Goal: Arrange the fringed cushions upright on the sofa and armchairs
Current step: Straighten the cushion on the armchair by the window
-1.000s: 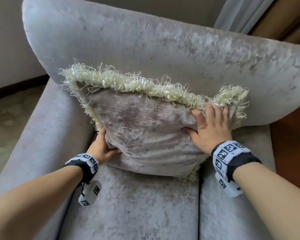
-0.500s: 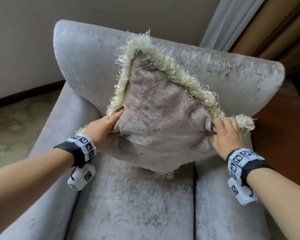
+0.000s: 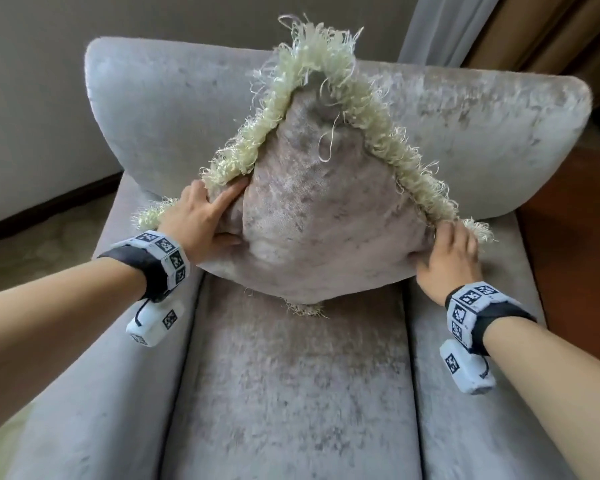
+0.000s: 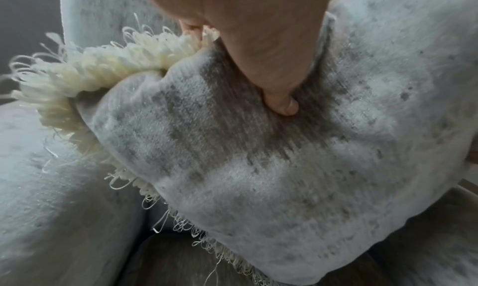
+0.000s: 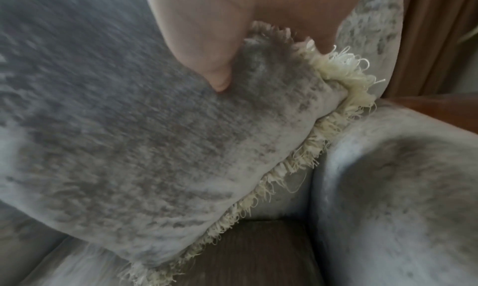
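Observation:
A grey velvet cushion [image 3: 312, 216] with a cream fringe [image 3: 312, 60] stands on one corner like a diamond on the grey armchair [image 3: 482, 109], leaning against the backrest. My left hand [image 3: 205, 220] grips its left corner, thumb pressed into the front face [image 4: 232, 147] and fingers behind the fringe [image 4: 103, 65]. My right hand [image 3: 447, 251] grips the right corner, thumb on the velvet [image 5: 155, 147] and fingers hidden behind the fringe [image 5: 341, 69]. The bottom corner touches the seat [image 3: 291, 393].
The armrests [image 3: 84, 393] flank the seat on both sides. A reddish wooden surface [image 3: 575, 237] lies right of the chair. A curtain [image 3: 440, 26] hangs behind it at the right, a grey wall [image 3: 25, 98] at the left with patterned floor below.
The cushion has been turned from lying level to standing on one corner, with one corner now pointing straight up. Both hands shifted to its side corners and the view pulled back.

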Demonstrator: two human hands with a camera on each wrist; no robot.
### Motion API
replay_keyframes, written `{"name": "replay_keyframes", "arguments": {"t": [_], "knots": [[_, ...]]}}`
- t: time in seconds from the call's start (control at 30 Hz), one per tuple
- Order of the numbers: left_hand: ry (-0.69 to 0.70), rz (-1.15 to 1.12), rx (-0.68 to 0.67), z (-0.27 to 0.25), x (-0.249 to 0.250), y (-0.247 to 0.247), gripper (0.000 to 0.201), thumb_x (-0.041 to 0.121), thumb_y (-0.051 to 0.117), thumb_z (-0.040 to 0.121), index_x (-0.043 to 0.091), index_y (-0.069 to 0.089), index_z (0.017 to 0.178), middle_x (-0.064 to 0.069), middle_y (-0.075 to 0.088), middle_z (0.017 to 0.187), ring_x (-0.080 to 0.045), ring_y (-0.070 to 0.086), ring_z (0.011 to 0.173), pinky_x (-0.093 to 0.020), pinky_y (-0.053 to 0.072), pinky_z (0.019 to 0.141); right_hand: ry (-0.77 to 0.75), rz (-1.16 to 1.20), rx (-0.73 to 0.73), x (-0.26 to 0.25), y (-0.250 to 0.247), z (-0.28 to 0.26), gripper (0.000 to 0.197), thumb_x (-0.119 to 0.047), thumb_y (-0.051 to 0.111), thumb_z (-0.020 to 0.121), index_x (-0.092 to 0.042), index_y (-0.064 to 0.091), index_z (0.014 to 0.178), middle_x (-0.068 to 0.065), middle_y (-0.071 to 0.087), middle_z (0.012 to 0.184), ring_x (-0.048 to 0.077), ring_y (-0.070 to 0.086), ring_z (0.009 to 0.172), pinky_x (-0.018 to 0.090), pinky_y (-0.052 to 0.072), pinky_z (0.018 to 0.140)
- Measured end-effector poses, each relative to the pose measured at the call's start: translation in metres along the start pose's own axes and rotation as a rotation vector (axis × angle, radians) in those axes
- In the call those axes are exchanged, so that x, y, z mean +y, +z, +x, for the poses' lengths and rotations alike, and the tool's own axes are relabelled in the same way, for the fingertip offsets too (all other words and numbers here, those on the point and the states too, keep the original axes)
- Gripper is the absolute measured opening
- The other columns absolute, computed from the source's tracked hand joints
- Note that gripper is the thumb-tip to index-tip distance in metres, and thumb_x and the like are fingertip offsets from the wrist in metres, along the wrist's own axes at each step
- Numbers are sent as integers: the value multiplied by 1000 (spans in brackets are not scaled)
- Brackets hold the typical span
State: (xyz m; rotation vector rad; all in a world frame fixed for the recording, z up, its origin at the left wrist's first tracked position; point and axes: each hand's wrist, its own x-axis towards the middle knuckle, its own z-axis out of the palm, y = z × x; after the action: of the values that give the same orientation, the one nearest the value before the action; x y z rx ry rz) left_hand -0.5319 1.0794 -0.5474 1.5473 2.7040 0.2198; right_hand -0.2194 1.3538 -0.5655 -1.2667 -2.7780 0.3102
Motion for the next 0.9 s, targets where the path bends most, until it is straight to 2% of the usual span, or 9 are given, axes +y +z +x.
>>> {"name": "replay_keyframes", "arguments": {"t": [0.1,0.17,0.23,0.33,0.43,0.53,0.63,0.77,0.9], "knots": [[21,77,118,-4,-6,3,115,59,84,55,33,24,150,-25,41,118,-44,42,107,-60,43,88,-28,16,142,-4,-4,-5,91,-34,79,62,-14,27,134,22,18,152,45,23,133,58,18,110],[28,119,125,-5,-16,2,120,68,82,49,34,26,150,-25,34,131,-44,33,123,-65,27,106,-141,31,221,-6,-11,-3,102,-47,80,59,-17,23,138,22,15,153,45,23,135,57,10,114],[41,90,88,-7,-19,-1,123,71,80,47,34,26,150,-26,27,141,-45,26,132,-68,21,109,-215,21,191,-10,-19,2,111,-61,79,56,-20,20,141,21,10,155,43,17,141,57,2,117],[66,-1,-25,-6,-17,-1,130,63,86,47,33,16,152,-27,33,138,-43,37,125,-63,38,99,-173,-31,-39,-19,-28,14,121,-73,72,59,-25,6,149,17,10,159,32,6,148,52,-5,119],[21,-55,-119,0,-10,5,126,52,87,57,40,3,150,-25,44,131,-43,52,111,-56,49,89,-85,124,-131,-26,-27,27,116,-61,79,64,-21,13,151,17,44,142,35,32,137,49,9,119],[21,-53,-91,4,3,6,107,41,84,67,36,16,149,-22,56,109,-39,62,87,-44,52,68,-116,145,-25,-28,-23,32,92,-48,81,68,-21,32,141,16,62,115,39,53,113,50,31,107],[64,-46,-60,1,7,3,90,37,79,74,32,25,146,-16,56,88,-35,61,70,-40,50,58,-161,68,78,-26,-25,29,66,-33,76,74,-24,41,129,7,66,91,31,60,91,42,28,97],[80,-68,-95,0,9,-13,92,41,75,79,43,14,147,-13,58,94,-34,62,76,-47,55,64,-187,36,142,-15,-35,20,58,-13,72,72,-25,48,123,-3,59,70,27,53,73,32,23,82],[132,-93,-112,8,24,-39,96,41,74,79,51,8,147,-10,58,95,-34,61,78,-43,54,67,-153,44,106,1,-53,14,57,-14,72,73,-22,49,125,4,63,73,31,58,76,34,24,81]]}}
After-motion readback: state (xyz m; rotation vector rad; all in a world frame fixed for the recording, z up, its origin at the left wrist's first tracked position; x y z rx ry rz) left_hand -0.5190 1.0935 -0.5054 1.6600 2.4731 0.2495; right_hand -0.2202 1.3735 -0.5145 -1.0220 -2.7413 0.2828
